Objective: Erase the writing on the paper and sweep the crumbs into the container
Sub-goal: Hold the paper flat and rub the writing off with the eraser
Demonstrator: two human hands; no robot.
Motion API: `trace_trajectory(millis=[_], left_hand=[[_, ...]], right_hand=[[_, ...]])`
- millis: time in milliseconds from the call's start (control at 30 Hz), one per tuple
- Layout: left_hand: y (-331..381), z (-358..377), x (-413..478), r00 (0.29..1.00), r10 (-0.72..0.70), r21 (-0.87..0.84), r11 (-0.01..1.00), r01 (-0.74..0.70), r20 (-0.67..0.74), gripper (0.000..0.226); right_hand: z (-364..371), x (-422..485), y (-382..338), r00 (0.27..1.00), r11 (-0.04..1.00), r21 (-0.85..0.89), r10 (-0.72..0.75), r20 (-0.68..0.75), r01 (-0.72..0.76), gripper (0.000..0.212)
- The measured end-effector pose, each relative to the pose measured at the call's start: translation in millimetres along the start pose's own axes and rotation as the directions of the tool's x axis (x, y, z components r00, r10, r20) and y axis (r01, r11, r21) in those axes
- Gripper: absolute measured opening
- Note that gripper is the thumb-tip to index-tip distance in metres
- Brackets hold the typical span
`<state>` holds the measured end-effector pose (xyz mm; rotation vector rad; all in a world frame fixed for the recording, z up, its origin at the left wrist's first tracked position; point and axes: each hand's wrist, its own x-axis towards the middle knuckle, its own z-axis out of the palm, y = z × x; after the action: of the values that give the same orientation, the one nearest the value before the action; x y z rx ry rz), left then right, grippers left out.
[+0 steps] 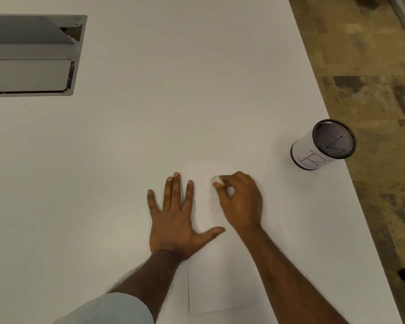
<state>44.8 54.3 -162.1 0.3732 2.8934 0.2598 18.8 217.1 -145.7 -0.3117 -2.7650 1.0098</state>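
Head view: one sheet of paper [216, 286] lies at lower centre on the white table [173, 101]; left hand [175, 218] spread flat, pinning its left edge; right hand [240, 202] pinches one white eraser [216, 179] against the sheet; one mesh container [323, 145] stands at right, near the table edge.

Table [150, 136]: smooth, matt white top. Paper [216, 284] lying on the table: matt white sheet with faint grey marks. Eraser [216, 179] on the paper: pale, dull, rubbery look. Container [323, 145], right of the paper: black perforated metal mesh wrapped in matt white paper. Floor [372, 78] beyond the table's right edge: mottled, rough-looking brown.
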Motion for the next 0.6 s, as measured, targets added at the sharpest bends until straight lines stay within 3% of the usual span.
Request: trace_trajectory(millis=[167, 333, 600], left_hand=[[-1, 2, 0, 1.0, -0.003, -0.001, 1.0, 0.003, 0.003, 0.122], [-1, 2, 0, 1.0, -0.001, -0.01, 1.0, 0.001, -0.013, 0.122], [-1, 3, 1, 1.0, -0.001, -0.029, 1.0, 0.001, -0.012, 0.123]], right_hand=[[-9, 13, 12, 0.987, 0.994, 0.027, 0.112, -0.112, -0.109, 0.01], [0, -9, 3, 0.999, 0.997, 0.073, 0.026, -0.024, -0.025, 0.011], [1, 1, 9, 0.999, 0.995, 0.099, 0.014, -0.046, -0.009, 0.014]])
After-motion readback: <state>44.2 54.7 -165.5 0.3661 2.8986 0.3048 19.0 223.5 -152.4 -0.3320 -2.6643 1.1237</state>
